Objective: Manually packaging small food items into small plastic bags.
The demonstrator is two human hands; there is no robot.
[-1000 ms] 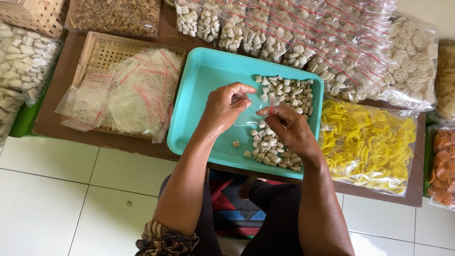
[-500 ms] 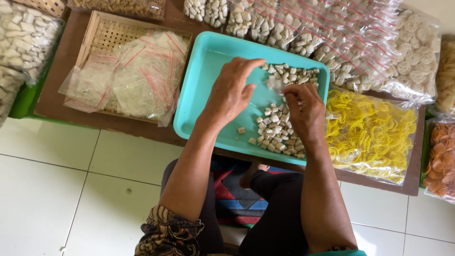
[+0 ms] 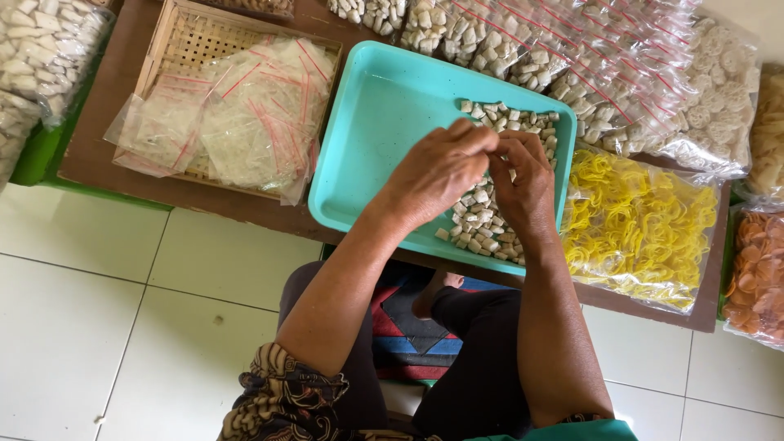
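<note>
- The left hand (image 3: pixel 437 171) hovers over the teal tray (image 3: pixel 384 122), fingers curled in, with fingertips meeting those of the other hand above the heap of crackers.
- The right hand (image 3: pixel 523 184) is beside it, fingers bent inward toward the left fingertips; the 2 hands touch at the tips.
- Whether either hand pinches something cannot be told: the fingers hide whatever lies between them.
- The pale cracker pieces (image 3: pixel 482 220) lie in the right part of the tray, spread from its far edge to its near edge, partly under both hands.
- The left part of the tray is bare teal.
- The tray rests on a low brown table (image 3: pixel 106 106), its near rim over the person's lap.
- Left of the tray, a woven basket (image 3: pixel 184 37) holds a loose pile of clear plastic bags (image 3: pixel 245 114) with red strips.
- Beyond the tray, filled bags of pale crackers (image 3: pixel 563 41) lie in a row.
- Right of the tray, just beside it, lies a bag of yellow curly crackers (image 3: pixel 645 220).
- At the right edge is a bag of orange crackers (image 3: pixel 759 269).
- Below is a white tiled floor (image 3: pixel 98 327).
</note>
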